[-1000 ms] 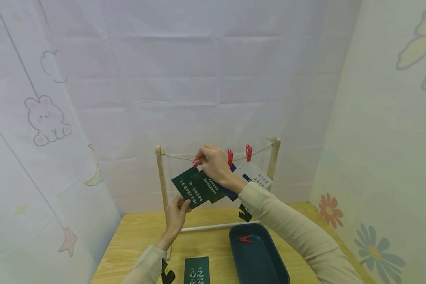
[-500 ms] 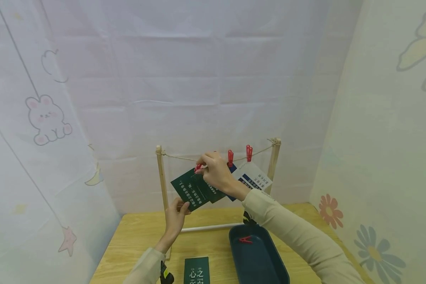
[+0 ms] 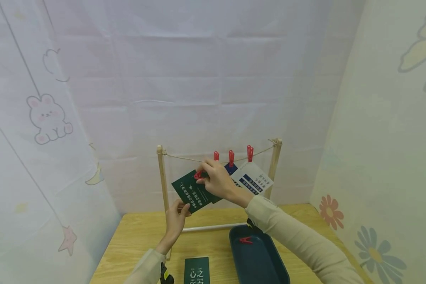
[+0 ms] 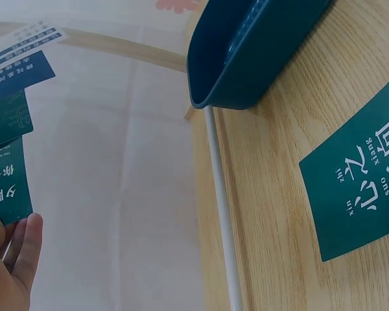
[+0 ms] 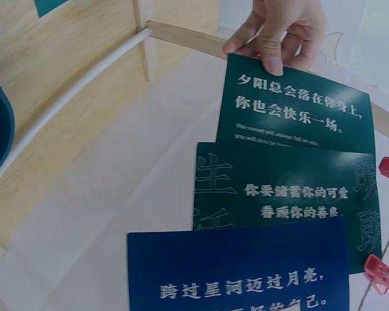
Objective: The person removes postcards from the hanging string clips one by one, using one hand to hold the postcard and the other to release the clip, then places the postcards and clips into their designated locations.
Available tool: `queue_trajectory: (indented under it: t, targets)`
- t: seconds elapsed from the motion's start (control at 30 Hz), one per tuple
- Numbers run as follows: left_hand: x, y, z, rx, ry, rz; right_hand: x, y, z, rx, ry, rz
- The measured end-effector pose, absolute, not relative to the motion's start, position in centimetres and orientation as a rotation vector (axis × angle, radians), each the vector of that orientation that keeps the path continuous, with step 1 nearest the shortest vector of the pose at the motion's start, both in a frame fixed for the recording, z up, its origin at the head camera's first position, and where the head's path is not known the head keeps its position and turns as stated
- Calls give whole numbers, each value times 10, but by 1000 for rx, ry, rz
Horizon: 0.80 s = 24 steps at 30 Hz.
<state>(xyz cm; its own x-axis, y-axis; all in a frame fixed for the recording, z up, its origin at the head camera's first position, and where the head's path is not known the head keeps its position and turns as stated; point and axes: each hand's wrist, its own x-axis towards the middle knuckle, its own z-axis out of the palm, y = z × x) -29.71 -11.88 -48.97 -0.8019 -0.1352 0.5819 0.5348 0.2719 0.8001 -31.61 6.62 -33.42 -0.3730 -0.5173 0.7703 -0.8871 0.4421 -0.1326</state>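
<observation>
My left hand (image 3: pixel 175 217) pinches the lower corner of a green printed card (image 3: pixel 184 187), thumb in front. At that card's upper edge, my right hand (image 3: pixel 216 181) holds a red clothespin (image 3: pixel 198 175) between thumb and fingers. Behind the right hand hang a second green card (image 5: pixel 279 178), a blue card (image 5: pixel 240 256) and a white card (image 3: pixel 260 177), overlapping one another. Three red clothespins (image 3: pixel 231 157) sit on the twine (image 3: pixel 181 158) above them. Part of the second green card is hidden by the right hand in the head view.
Wooden posts (image 3: pixel 162 177) carry the twine, with a white rod (image 3: pixel 213 227) low between them. A dark blue tray (image 3: pixel 259 256) on the table holds one red clothespin (image 3: pixel 245 240). Left of it lies another green card (image 3: pixel 197 270). Fabric walls surround the table.
My right hand has come down from the twine with its clothespin, now in front of the held card. A third clothespin on the twine has come into sight. The left hand has barely moved.
</observation>
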Motion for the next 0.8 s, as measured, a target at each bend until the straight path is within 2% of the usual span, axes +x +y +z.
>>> queue_trajectory:
  t: [0.8]
  targets:
    - [-299,-121,-504,-369,-1988,-1550,-310,92,-377,1230,-2078,797]
